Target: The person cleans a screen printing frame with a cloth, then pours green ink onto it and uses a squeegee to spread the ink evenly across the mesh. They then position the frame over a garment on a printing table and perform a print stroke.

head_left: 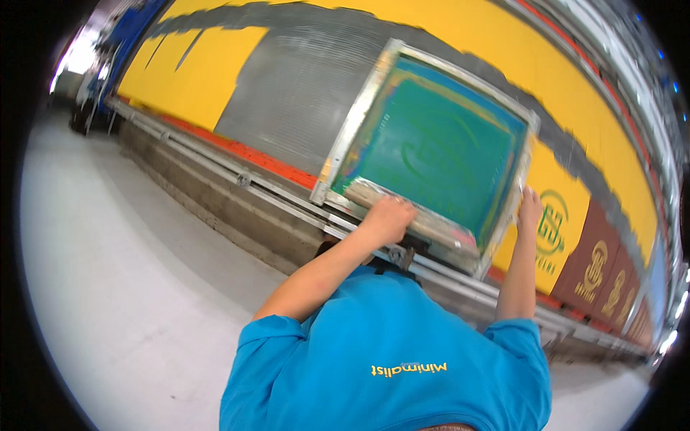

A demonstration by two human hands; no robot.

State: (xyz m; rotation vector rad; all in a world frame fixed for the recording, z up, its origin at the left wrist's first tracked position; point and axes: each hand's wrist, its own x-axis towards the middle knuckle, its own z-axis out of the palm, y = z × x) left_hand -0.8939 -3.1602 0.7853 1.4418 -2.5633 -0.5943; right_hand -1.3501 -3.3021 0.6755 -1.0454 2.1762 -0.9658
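A screen printing frame [359, 111] with pale metal sides lies tilted over the long table. Its green mesh [438, 136] shows a faint round emblem, with yellowish and blue ink smears near the edges. My left hand [392, 218] is closed around a squeegee [447, 230], a long wooden-looking bar along the near side of the mesh. At the frame's right side my right hand [530, 206] is closed on the rim; its fingertips are partly hidden.
Yellow sheet material [208, 75] covers much of the table, broken by a grey patch [295, 90]. Brown printed panels [593, 266] lie to the right. A metal rail [251, 179] runs along the near edge above a concrete base [187, 169]. Pale floor [136, 287] spreads at left.
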